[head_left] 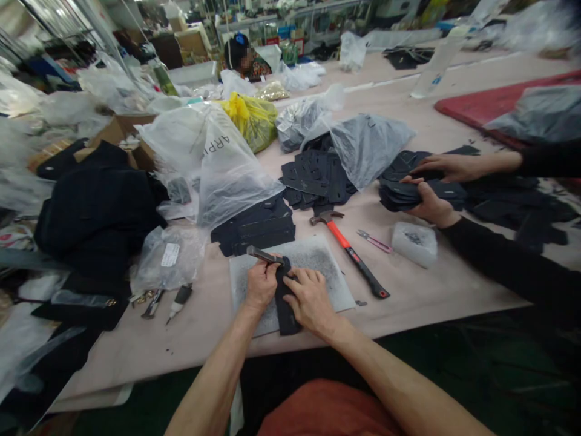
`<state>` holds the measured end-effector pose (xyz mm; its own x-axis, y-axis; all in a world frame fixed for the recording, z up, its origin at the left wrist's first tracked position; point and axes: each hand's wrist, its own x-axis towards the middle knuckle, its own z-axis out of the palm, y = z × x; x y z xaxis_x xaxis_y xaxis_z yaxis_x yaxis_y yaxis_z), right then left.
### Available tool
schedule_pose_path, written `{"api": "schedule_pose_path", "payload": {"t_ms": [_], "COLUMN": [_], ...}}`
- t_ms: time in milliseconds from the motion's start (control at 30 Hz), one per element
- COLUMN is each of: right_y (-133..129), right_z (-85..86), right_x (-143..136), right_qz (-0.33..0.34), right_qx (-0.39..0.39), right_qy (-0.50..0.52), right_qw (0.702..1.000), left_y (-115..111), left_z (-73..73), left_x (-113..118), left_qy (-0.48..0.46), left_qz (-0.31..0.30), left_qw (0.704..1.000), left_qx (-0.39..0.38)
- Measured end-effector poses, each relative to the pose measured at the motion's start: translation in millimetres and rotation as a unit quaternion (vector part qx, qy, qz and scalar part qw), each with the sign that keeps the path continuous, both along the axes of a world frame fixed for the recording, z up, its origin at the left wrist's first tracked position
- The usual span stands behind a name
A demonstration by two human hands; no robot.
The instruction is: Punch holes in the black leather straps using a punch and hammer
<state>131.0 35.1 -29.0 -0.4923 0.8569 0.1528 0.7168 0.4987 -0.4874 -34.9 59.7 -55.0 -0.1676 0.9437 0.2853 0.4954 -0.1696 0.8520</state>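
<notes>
A narrow black fabric piece (285, 312) lies on a speckled white board (338, 278) at the table's front edge. My left hand (262, 283) is closed round a metal punch-like tool (263, 255), which tilts over the top end of the piece. With its fingers spread, my right hand (311, 301) lies flat on the piece and the board, pressing on its right side. A claw hammer (348, 251) with a red and black handle rests to the right of the board, beside pink-handled snips (374, 241).
Another person's hands (433, 203) hold stacked black pieces at the right. A white block (414, 244) sits near them. Black pieces (256, 227) and plastic bags (227, 163) lie behind the board. A small bottle (180, 301) is at the left.
</notes>
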Motion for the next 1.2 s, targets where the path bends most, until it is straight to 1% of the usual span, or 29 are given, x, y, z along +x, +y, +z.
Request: {"api": "schedule_pose_path", "payload": {"t_ms": [200,600,733,800,867,933,1000,1067,1100,1167,1200], "right_y": [3,4,3,6,14,26,42,58,67,81,87], "right_z": [2.1,-1.1,-0.2,2.2,5.5,7.7,6.6,2.5,0.2,-2.3,-1.4], "right_x": [4,5,5,10,22,42,68,93,104,118,121], "right_qz": [0.001,-0.002,0.002,0.010,-0.014,-0.090,-0.179,-0.234,-0.250,-0.262,-0.260], "right_qx": [-0.002,-0.008,-0.012,-0.016,-0.001,0.030,0.046,0.011,-0.033,-0.157,-0.219], "right_qy": [0.024,0.043,0.052,0.068,0.082,0.062,0.000,-0.055,-0.054,0.002,0.038], "right_qw": [1.000,0.999,0.999,0.998,0.997,0.994,0.983,0.971,0.966,0.952,0.940], "left_y": [2,3,4,5,6,7,6,6,5,5,5], "left_z": [-3.4,2.5,-0.4,-3.4,-6.4,-9.0,-10.8,-11.9,-12.3,-12.7,-12.9], "left_x": [0,5,5,5,5,4,4,4,3,3,3], "left_qy": [0.023,0.084,0.120,0.138,0.151,0.157,0.161,0.167,0.171,0.179,0.182], "left_qz": [-0.011,-0.009,-0.016,-0.021,-0.028,-0.032,-0.035,-0.034,-0.033,-0.032,-0.031], "left_qw": [1.000,0.996,0.993,0.990,0.988,0.987,0.986,0.985,0.984,0.983,0.983], "left_qx": [-0.003,-0.008,-0.003,0.007,0.017,0.027,0.035,0.039,0.037,0.027,0.022]}}
